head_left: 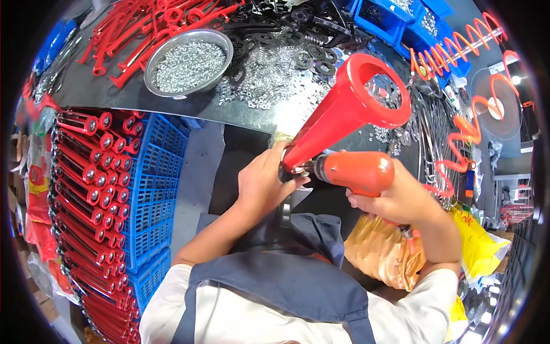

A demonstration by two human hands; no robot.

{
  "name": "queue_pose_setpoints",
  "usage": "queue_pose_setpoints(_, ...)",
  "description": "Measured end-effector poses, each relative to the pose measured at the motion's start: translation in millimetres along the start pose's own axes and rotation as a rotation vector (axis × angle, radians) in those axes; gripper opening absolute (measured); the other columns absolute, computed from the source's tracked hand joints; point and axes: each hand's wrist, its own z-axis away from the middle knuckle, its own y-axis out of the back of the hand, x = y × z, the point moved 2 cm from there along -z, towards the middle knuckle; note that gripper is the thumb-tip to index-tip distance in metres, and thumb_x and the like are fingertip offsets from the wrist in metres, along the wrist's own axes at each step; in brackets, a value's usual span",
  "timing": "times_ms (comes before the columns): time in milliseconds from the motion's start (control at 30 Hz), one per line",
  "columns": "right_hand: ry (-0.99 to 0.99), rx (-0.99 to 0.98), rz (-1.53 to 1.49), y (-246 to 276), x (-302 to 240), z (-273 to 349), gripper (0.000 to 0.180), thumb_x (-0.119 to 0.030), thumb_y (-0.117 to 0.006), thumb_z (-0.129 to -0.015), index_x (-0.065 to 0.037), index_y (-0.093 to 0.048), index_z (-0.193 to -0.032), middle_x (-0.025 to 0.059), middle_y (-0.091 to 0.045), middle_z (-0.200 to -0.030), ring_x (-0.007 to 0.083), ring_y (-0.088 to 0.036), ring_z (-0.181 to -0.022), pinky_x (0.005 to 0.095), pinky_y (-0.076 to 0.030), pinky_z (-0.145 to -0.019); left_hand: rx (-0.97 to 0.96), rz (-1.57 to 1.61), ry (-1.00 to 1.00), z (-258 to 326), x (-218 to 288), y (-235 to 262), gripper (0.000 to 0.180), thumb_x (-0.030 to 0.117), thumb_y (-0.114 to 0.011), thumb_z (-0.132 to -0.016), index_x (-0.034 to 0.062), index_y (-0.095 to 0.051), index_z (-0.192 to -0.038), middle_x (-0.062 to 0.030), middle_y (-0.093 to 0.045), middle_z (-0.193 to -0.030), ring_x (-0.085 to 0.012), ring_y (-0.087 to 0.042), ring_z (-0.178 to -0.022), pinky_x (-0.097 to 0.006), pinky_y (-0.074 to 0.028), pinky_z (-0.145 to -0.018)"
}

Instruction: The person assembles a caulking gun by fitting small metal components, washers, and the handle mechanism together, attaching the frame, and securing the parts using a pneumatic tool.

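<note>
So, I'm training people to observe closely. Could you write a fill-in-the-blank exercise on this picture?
The right hand grips the power tool, which points to the picture's ____ side.
The left hand holds the red part by its ____ end, not the wide one.
The metal bowl on the table is ____ in outline.
The plastic crates beside the table are ____ in colour.

Missing words: left; narrow; round; blue.
</note>
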Motion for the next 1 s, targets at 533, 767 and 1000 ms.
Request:
queue_pose_setpoints(533, -0.147, 0.429, 0.063, 71.7, 14.5, 80.1, 0.038, -0.006, -0.066, -0.076, -0.003, -0.060, -0.113, 0.0056, -0.066, -0.078, 0.0111, -0.060, -0.059, 0.0252, -0.048, -0.050, -0.010, 0.292, 0.217, -17.3, -13.7, 53.7, 0.067, 0.022, -0.083, -0.067, 0.0022, -0.053, -0.124, 0.0019, -0.049, -0.073, -0.0088, -0.048, -0.068, -0.024, -0.043, -0.065)
queue_pose_setpoints(767, -0.270, 0.725, 1.225, 123.5, 209.2, 64.5, 0.024, 0.004, -0.060, -0.070, 0.001, -0.054, -0.093, 0.0211, -0.062, -0.090, 0.0395, -0.062, -0.085, 0.0454, -0.051, -0.076, 0.316, -0.446, -0.256, -102.9, -27.1, 105.1, 0.065, 0.046, -0.037, -0.098, 0.0027, -0.031, -0.145, -0.0235, -0.031, -0.148, -0.0369, -0.023, -0.139, -0.044, -0.014, -0.113)
queue_pose_setpoints(1000, -0.370, 0.733, 1.291, 89.8, 210.3, 40.4, 0.031, -0.002, -0.061, -0.076, 0.005, -0.056, -0.106, 0.0200, -0.058, -0.099, 0.0360, -0.057, -0.098, 0.0446, -0.048, -0.084, -0.084, 0.765, -0.184, -41.2, 6.1, 1.8, 0.057, 0.044, -0.048, -0.090, -0.0033, -0.051, -0.122, -0.0149, -0.057, -0.116, -0.0227, -0.056, -0.106, -0.036, -0.044, -0.090)
